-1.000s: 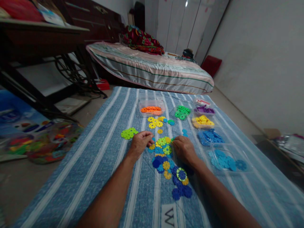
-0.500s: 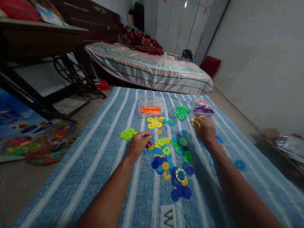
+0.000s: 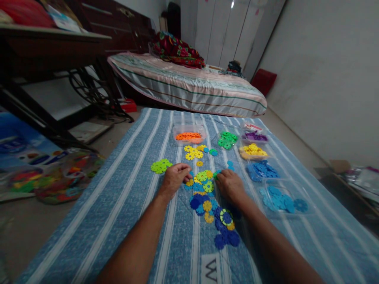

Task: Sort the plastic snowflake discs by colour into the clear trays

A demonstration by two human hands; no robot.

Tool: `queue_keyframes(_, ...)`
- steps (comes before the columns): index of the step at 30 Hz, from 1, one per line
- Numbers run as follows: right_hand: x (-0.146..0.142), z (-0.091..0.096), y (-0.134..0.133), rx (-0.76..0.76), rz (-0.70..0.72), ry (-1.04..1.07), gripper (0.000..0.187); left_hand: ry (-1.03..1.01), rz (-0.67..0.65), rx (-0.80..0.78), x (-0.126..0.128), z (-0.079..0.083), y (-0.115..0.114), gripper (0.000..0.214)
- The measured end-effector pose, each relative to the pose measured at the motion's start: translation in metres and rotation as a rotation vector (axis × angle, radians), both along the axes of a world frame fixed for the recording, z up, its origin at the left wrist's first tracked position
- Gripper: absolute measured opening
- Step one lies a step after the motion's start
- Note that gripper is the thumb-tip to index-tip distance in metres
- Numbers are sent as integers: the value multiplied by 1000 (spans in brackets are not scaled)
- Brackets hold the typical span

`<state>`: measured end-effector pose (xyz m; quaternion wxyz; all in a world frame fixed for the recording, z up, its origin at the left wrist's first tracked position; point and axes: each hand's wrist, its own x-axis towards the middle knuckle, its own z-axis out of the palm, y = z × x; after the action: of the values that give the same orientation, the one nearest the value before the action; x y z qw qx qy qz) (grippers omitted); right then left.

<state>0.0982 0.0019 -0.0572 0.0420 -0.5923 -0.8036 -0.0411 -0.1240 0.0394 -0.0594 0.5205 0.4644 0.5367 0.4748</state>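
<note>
A loose pile of coloured snowflake discs lies on a blue striped mat. My left hand rests curled at the pile's left edge, fingers pinched by a yellow disc. My right hand is down on the pile's right side, fingers curled over green discs; what they hold is hidden. Beyond the pile sit clear trays: orange discs, green discs, purple discs, yellow discs, blue discs and light blue discs.
A cluster of lime discs lies left of the pile, and yellow discs lie near the orange tray. A bed stands beyond the mat. A dark table and a bag of toys are at the left.
My right hand came back from the yellow tray at the far right to the pile's right side. My left hand has stayed in place.
</note>
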Motion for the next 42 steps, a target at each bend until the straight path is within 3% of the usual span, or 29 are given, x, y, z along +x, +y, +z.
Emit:
queue_keyframes(6, 1, -5, 5, 77, 26, -23, 19, 1, -3, -7, 0, 3, 0, 28)
queue_keyframes(13, 9, -17, 5, 288, -3, 268, 28, 3, -1, -14, 0, 5, -2, 28)
queue_keyframes(19, 8, -11, 6, 197, -18, 473, 24, 14, 5, -24, -2, 4, 0, 31)
queue_keyframes(23, 18, 16, 41, 158, -88, 549, 29, 16, 12, -31, -3, 5, 0, 32)
queue_keyframes(27, 40, 62, 87, 353, -257, 613, 33, 21, 5, -22, -4, 4, 0, 32)
queue_keyframes(30, 51, 78, 100, 422, -326, 668, 32, 15, 6, -22, -4, 3, 1, 32)
queue_keyframes(33, 55, 68, 85, 335, -288, 648, 29, 4, 6, -19, -4, 2, 1, 31)
queue_keyframes(38, 51, 32, 32, 72, -166, 524, 29, 3, 6, -12, -2, 4, 0, 28)
queue_keyframes(42, 45, 16, 4, -1, -110, 345, 26, 19, 12, -21, -1, 6, -1, 29)
